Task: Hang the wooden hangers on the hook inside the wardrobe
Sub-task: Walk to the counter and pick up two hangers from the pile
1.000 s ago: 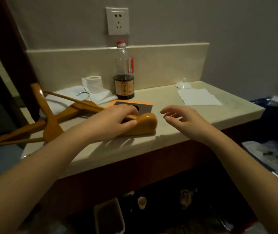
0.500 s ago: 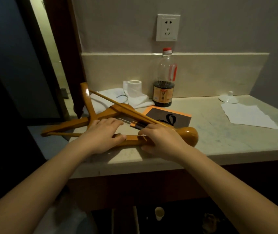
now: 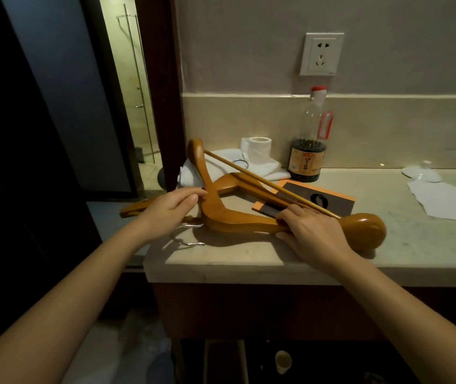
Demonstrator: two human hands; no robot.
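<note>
Wooden hangers (image 3: 237, 223) tangled on counter (image 3: 415, 245), so: right hand (image 3: 312, 236) wrapped round the lower arm, left hand (image 3: 171, 209) loose, fingertips just touching the upturned one, probably steadying for lifting.

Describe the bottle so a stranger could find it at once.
Find the white wall socket. Below it, at the back of the pale counter, stands the bottle. It alone is tall and clear, red-capped, with dark liquid low inside.
</note>
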